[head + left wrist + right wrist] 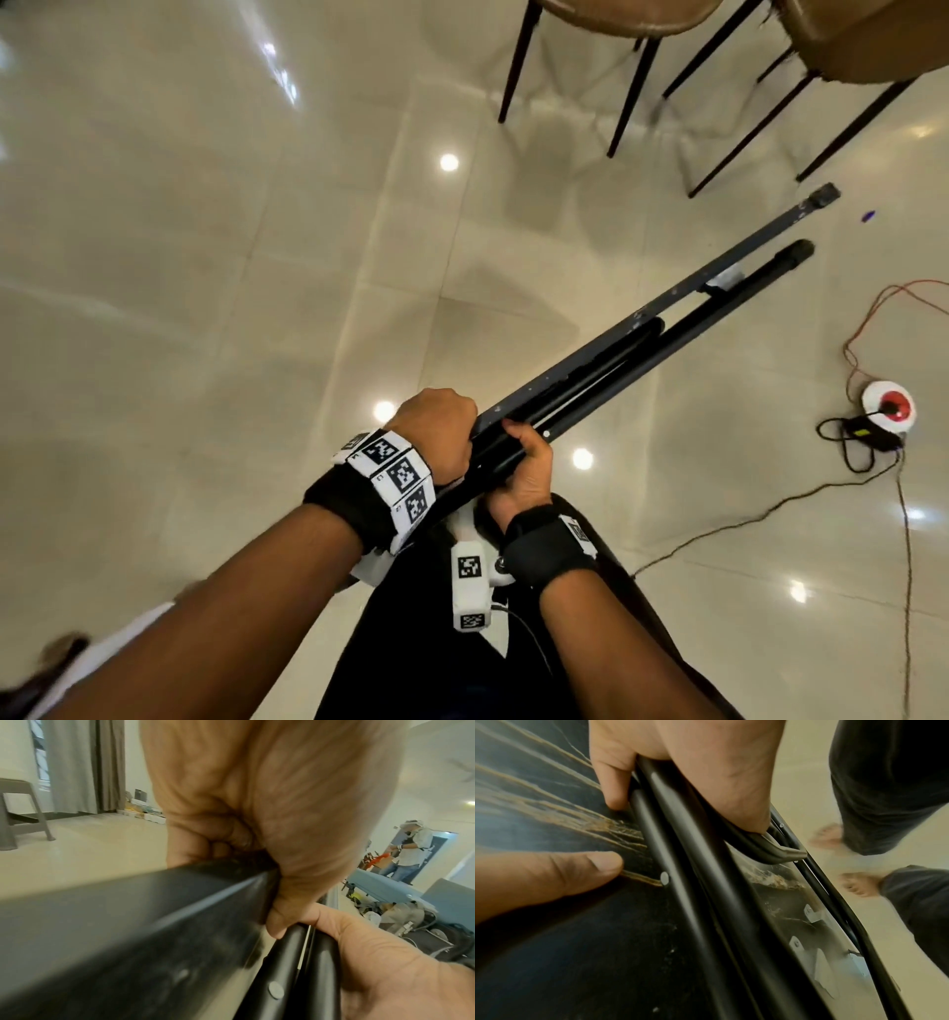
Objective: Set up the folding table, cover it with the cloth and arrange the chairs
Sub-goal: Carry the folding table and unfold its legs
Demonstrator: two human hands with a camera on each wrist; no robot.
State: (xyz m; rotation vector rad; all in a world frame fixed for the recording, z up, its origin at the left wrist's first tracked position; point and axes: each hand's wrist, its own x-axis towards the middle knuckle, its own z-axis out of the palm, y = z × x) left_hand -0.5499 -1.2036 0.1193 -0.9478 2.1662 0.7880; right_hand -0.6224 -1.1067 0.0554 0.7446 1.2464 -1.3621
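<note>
The folded table (667,329) stands on edge in front of me, dark, and slants away to the upper right. Its black tube legs (729,303) lie folded flat against the panel. My left hand (436,437) grips the panel's near top edge (180,892), thumb down on the inner side. My right hand (524,462) curls round the folded leg tubes (693,845) just beside it. Two brown chairs (616,15) (852,46) on thin black legs stand at the top. No cloth is in view.
A red and white cable reel (888,406) with orange and black cords (760,519) lies on the glossy tiled floor at the right. A grey stool (23,811) and another person (411,850) stand farther off. My bare feet (859,886) are beside the table's lower edge.
</note>
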